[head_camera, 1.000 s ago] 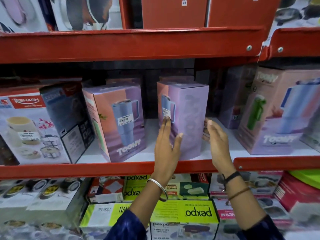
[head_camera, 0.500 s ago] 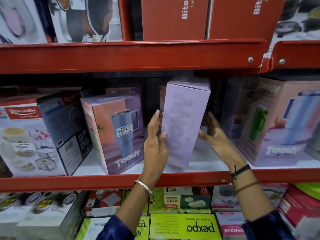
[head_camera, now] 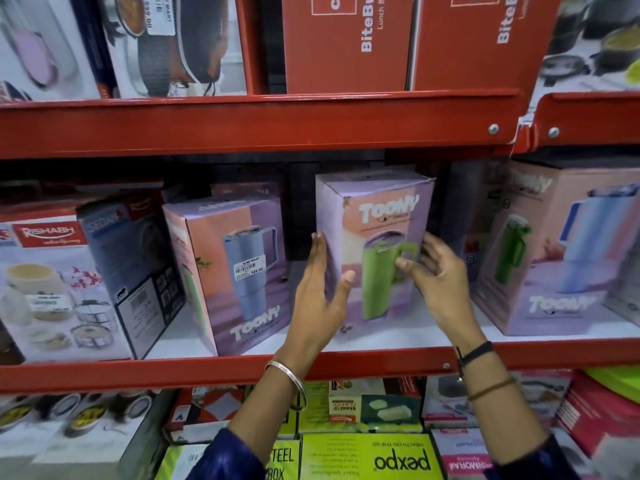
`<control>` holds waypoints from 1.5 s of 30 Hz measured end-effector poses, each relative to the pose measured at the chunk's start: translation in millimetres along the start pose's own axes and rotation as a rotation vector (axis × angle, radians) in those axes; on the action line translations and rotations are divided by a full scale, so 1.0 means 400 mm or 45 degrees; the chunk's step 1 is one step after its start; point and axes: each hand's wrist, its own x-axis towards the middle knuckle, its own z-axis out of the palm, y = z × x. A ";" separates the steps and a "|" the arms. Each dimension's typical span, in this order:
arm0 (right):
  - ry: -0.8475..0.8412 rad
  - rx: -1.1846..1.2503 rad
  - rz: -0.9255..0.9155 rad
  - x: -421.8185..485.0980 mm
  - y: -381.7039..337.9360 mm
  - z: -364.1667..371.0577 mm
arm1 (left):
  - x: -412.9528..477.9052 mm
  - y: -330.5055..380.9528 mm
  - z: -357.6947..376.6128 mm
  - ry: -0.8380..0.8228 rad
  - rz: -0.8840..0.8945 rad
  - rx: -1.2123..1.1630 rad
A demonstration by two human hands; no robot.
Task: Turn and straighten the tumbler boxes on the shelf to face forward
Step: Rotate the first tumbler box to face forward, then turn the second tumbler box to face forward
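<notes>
A lilac and peach Toony tumbler box stands in the middle of the red shelf, its green-tumbler face turned toward me. My left hand grips its left front corner, thumb on the front face. My right hand touches its right side, fingers spread, thumb on the front. A second Toony box with a blue tumbler stands to the left, angled. A larger Toony box stands at the right, also angled.
A Rishabh box and a dark Sedan box fill the shelf's left end. The red beam of the upper shelf hangs low over the boxes. More boxes stand behind in shadow. The lower shelf holds Pexpo boxes.
The middle box was lifted and rotated between my hands: first a blue-tumbler side and plain lilac face showed, now the green-tumbler face points forward. The camera has moved closer.
</notes>
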 end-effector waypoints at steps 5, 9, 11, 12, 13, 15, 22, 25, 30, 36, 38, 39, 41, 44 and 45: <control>0.055 -0.029 0.033 -0.031 -0.001 0.005 | 0.016 -0.024 -0.006 0.004 -0.056 0.036; 0.095 -0.069 0.032 -0.046 0.003 0.014 | 0.028 -0.055 -0.005 0.041 -0.062 0.082; 0.107 -0.073 0.043 -0.053 0.004 0.016 | 0.030 -0.054 -0.007 0.049 -0.056 0.089; 0.106 -0.073 0.051 -0.057 0.005 0.016 | 0.031 -0.053 -0.008 0.042 -0.049 0.095; 0.105 -0.072 0.059 -0.062 0.007 0.015 | 0.031 -0.054 -0.009 0.029 -0.036 0.107; 0.104 -0.075 0.074 -0.070 0.011 0.017 | 0.032 -0.065 -0.009 0.014 -0.022 0.123; 0.186 -0.117 0.123 -0.096 0.017 0.037 | 0.014 -0.063 -0.016 -0.016 -0.007 0.100; 0.303 -0.216 0.080 -0.149 -0.003 0.076 | -0.025 -0.040 -0.028 -0.001 0.070 0.125; 0.279 -0.277 -0.142 -0.263 -0.059 0.207 | -0.103 -0.046 -0.101 0.095 0.269 0.133; 0.202 -0.093 -0.196 -0.322 -0.107 0.373 | -0.171 -0.070 -0.248 0.340 0.509 0.155; 0.143 -0.057 -0.182 -0.327 -0.115 0.426 | -0.170 -0.092 -0.295 0.438 0.499 0.173; 0.116 -0.042 -0.168 -0.328 -0.118 0.451 | -0.166 -0.103 -0.316 0.477 0.463 0.171; 0.077 -0.023 -0.142 -0.323 -0.122 0.501 | -0.151 -0.123 -0.351 0.515 0.335 0.106; 0.033 -0.057 -0.100 -0.313 -0.122 0.567 | -0.108 -0.155 -0.387 0.517 0.074 -0.021; 0.018 -0.078 -0.092 -0.312 -0.120 0.586 | -0.091 -0.169 -0.395 0.510 -0.029 -0.055</control>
